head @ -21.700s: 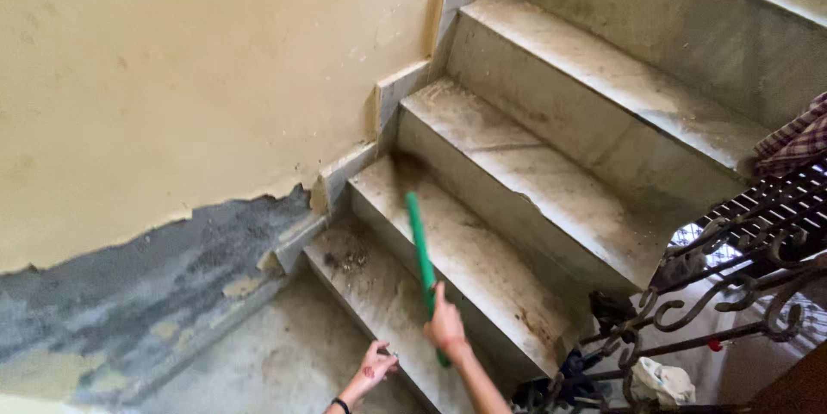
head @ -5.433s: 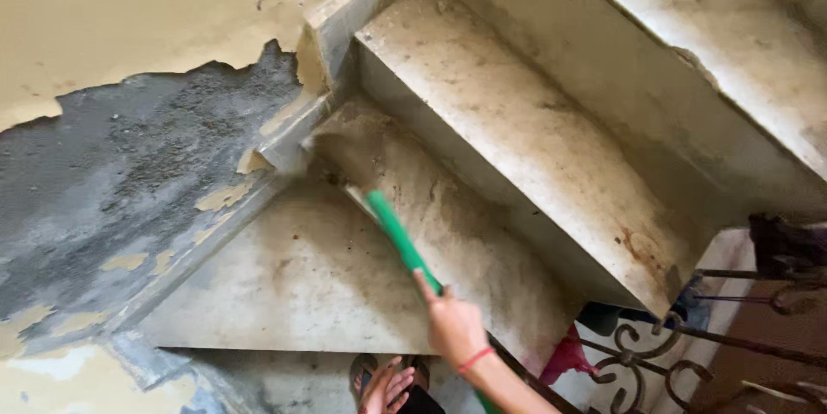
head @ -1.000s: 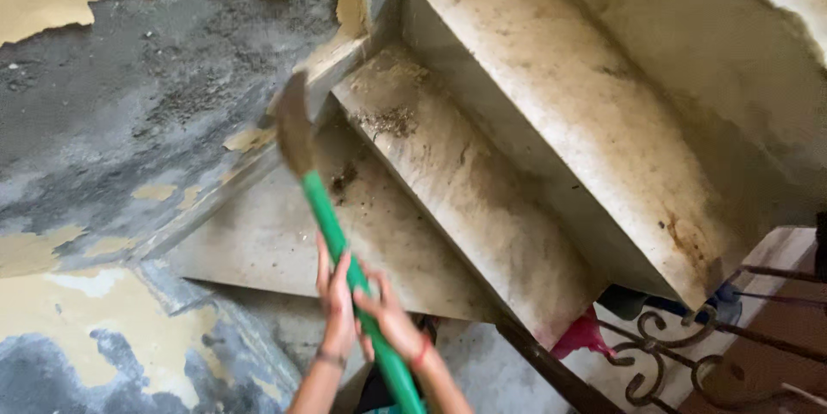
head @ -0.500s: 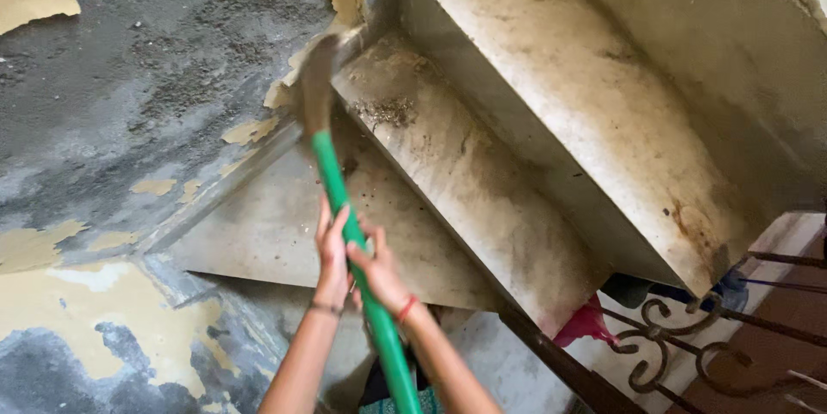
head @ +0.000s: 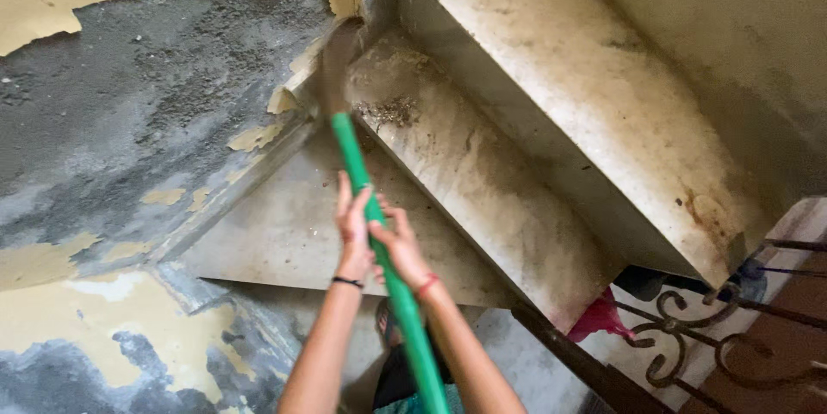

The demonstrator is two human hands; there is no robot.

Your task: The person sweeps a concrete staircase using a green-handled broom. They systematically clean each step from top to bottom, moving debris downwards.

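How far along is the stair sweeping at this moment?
Done: the wide lower step looks mostly free of loose dirt. In hand: left hand and right hand grip the green broom handle, bristles in the wall corner. Left: a debris pile on the step above, and stains on the upper step.

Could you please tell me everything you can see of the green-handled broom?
The broom has a long, straight, bright green handle, plastic by the look, and a brownish brush head blurred at its far end. It slants up and away from the person. The left hand and right hand both grip the handle mid-length. The head meets the stone step in the wall corner, beside a small dirt pile.
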